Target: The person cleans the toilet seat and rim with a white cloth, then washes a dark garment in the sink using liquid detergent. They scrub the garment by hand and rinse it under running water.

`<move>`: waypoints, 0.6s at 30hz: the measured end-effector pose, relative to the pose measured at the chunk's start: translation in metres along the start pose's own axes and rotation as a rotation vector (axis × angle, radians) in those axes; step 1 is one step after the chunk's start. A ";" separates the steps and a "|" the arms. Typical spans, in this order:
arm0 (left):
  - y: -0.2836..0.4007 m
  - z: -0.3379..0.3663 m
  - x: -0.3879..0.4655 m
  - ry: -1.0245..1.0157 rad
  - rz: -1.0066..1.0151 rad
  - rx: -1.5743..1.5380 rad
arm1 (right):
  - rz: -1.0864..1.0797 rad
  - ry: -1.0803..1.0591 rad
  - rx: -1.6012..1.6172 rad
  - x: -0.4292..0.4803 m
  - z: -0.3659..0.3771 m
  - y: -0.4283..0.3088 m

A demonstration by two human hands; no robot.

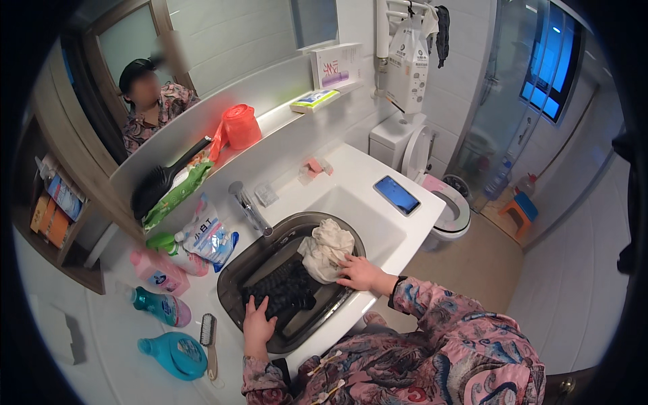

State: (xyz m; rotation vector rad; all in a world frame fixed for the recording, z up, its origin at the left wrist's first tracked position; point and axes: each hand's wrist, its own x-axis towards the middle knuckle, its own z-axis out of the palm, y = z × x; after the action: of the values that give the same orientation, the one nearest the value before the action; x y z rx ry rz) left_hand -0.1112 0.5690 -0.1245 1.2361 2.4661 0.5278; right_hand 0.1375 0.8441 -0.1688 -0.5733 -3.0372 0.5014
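A dark grey plastic basin (230,309) rests over the left part of the white sink (387,230), below the chrome faucet (251,210). Inside it, a bunched black cloth (283,288) lies in the near left half. A crumpled off-white cloth (328,248) is heaped at the far right end. My left hand (259,321) touches the edge of the black cloth, fingers spread. With its fingers apart, my right hand (362,273) lies at the basin's right rim, fingertips against the off-white cloth. Neither hand is closed around anything.
Left of the basin stand several detergent bottles, among them a teal jug (174,356), and a wooden scrub brush (208,344). A smartphone (397,195) lies on the counter's right end. The mirror ledge holds a black hairbrush (167,177) and a red bag roll (242,126).
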 end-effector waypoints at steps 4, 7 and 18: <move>0.001 -0.005 0.002 -0.052 -0.015 0.046 | 0.000 0.037 -0.003 -0.002 -0.003 -0.004; 0.001 -0.007 0.005 -0.078 -0.012 0.211 | 0.003 0.019 -0.024 -0.002 -0.004 -0.006; 0.007 -0.012 0.001 -0.126 -0.027 0.229 | 0.016 0.016 -0.075 -0.001 0.011 -0.002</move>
State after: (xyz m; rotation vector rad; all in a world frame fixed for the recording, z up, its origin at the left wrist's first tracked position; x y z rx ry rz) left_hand -0.1128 0.5718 -0.1112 1.2756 2.4839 0.1577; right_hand 0.1376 0.8389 -0.1784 -0.6021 -3.0497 0.3835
